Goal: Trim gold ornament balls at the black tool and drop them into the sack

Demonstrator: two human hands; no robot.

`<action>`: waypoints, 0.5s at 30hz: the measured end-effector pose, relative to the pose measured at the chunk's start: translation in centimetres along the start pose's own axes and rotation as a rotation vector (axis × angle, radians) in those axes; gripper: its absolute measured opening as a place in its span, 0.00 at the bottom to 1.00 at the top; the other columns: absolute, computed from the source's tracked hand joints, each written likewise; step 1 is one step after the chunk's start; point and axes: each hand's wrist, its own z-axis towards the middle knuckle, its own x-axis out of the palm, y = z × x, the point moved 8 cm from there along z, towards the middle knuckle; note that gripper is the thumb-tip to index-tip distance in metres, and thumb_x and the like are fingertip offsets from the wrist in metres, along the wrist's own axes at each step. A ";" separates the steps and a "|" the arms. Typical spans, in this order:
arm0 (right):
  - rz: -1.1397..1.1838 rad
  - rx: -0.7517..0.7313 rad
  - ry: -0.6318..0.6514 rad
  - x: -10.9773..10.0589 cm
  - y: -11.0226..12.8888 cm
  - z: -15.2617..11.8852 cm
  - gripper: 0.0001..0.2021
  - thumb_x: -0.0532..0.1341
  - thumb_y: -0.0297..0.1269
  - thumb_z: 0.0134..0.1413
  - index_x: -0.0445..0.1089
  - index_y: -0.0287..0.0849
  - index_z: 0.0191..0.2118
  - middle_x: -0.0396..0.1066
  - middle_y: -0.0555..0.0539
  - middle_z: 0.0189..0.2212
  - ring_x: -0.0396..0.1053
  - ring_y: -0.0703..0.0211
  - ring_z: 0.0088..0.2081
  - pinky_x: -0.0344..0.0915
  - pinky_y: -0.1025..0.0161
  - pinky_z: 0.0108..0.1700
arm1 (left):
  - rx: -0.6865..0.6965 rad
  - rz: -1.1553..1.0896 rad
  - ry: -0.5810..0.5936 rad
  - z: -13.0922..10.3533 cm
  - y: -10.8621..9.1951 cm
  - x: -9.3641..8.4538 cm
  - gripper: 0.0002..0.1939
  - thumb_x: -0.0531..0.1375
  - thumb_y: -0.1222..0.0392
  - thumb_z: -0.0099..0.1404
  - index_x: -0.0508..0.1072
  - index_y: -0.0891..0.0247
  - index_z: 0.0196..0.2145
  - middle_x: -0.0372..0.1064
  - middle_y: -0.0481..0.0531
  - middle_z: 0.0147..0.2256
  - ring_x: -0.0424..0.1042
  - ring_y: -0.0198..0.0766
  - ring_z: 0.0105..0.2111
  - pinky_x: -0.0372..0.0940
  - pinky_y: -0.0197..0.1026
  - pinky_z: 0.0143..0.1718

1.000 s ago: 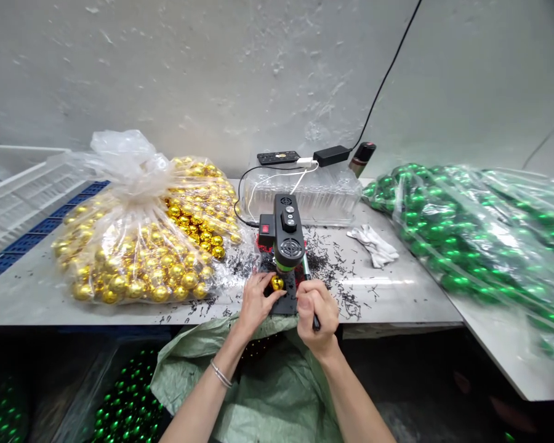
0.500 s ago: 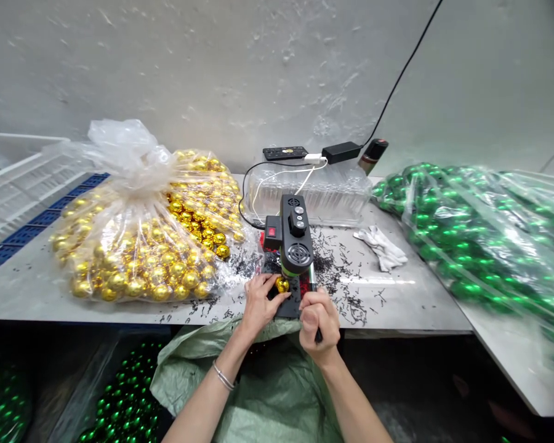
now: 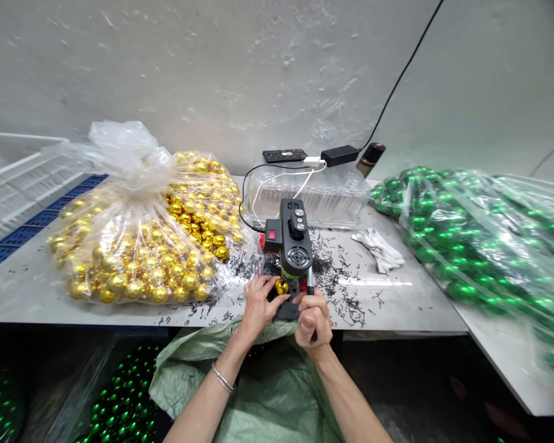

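Under the head of a small black bench machine [image 3: 296, 243] sits a shiny gold bauble [image 3: 282, 287]. My left hand [image 3: 260, 301] pinches the bauble between thumb and fingers from the left. My right hand [image 3: 314, 317] is wrapped round a black-gripped lever [image 3: 311, 289] at the machine's right side. A red switch box [image 3: 272, 235] is fixed to the machine's left. Small black bits [image 3: 337, 280] lie scattered around its base. Whether the machine's tip touches the bauble is hidden.
A tied clear bag of gold baubles [image 3: 133, 246] lies left, bags of green baubles [image 3: 471, 240] right. Behind the machine stand clear plastic trays [image 3: 323, 197] with a power adapter [image 3: 340, 155]. White gloves [image 3: 381, 249] lie at right. A green sack [image 3: 277, 394] hangs open below the table edge.
My right hand has shifted slightly left, with the lever in its grip. My left hand stays on the bauble under the machine's head. The view has moved a little.
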 end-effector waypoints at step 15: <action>0.018 0.159 0.080 -1.6 2.8 7.2 0.12 0.51 0.23 0.61 0.61 0.43 0.28 0.63 0.50 0.25 0.63 0.63 0.27 0.58 0.63 0.29 | 0.186 -0.131 0.170 -3.8 -1.5 -2.0 0.27 0.66 0.50 0.60 0.71 0.57 0.56 0.72 0.60 0.50 0.69 0.51 0.51 0.60 0.56 0.56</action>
